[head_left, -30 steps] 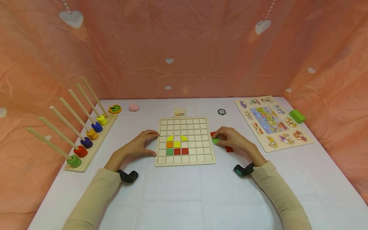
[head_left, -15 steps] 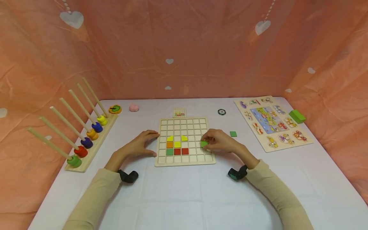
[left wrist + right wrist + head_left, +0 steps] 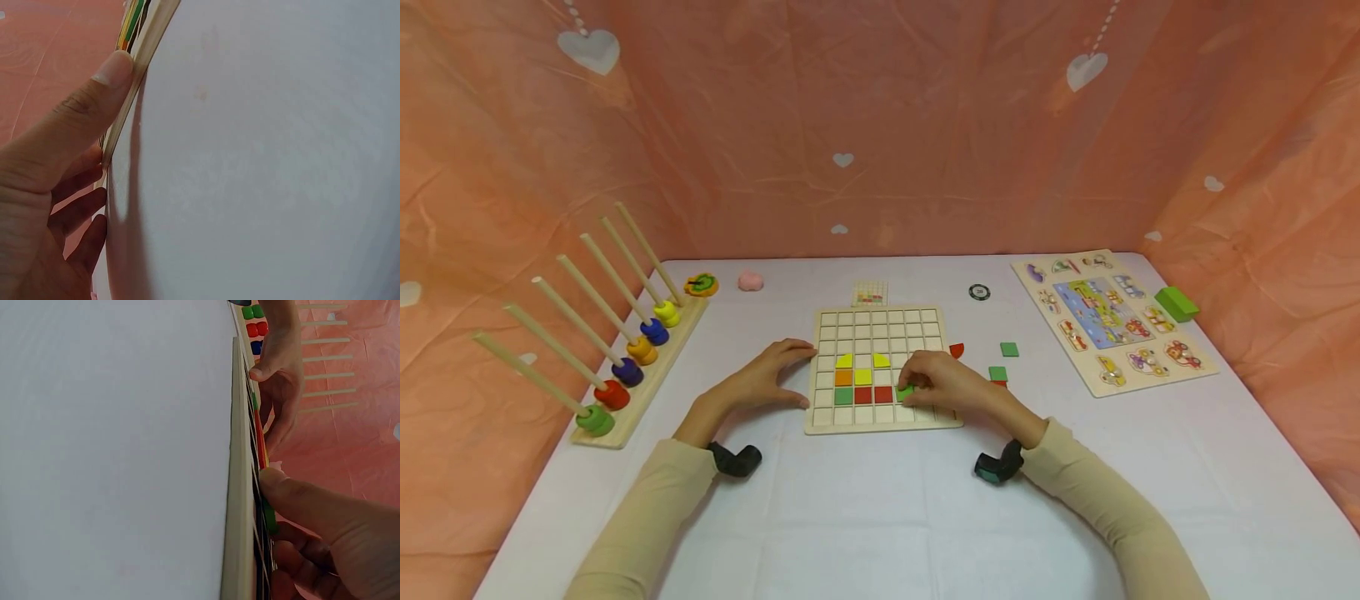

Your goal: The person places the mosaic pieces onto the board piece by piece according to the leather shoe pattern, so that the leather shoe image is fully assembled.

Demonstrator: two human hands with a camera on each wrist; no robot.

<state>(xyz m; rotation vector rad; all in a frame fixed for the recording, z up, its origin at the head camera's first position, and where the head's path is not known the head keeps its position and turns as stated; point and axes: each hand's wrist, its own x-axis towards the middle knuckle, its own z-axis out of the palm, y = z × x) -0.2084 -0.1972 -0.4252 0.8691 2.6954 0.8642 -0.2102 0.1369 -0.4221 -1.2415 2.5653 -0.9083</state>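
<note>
My right hand (image 3: 946,382) pinches a light green tile (image 3: 905,392) between thumb and fingers, low over the wooden grid board (image 3: 883,429), just right of two red square tiles (image 3: 872,395). In the right wrist view the green tile (image 3: 269,515) is near the board's surface, under the thumb. My left hand (image 3: 765,377) rests against the board's left edge, thumb and fingers spread apart; the thumb (image 3: 115,69) touches the rim in the left wrist view. Also on the board lie a darker green tile (image 3: 843,396), an orange one (image 3: 844,378), a yellow square (image 3: 862,377) and two yellow rounded pieces (image 3: 845,361).
Right of the board lie loose green tiles (image 3: 1010,349) and a red rounded piece (image 3: 957,350). Behind it are a small pattern card (image 3: 870,292) and a round chip (image 3: 979,292). A peg rack (image 3: 647,375) stands left, a picture puzzle (image 3: 1112,321) right.
My right hand has carried the light green tile leftward from beside the board to a spot over the grid, next to the red tiles. The left hand has stayed at the board's edge.
</note>
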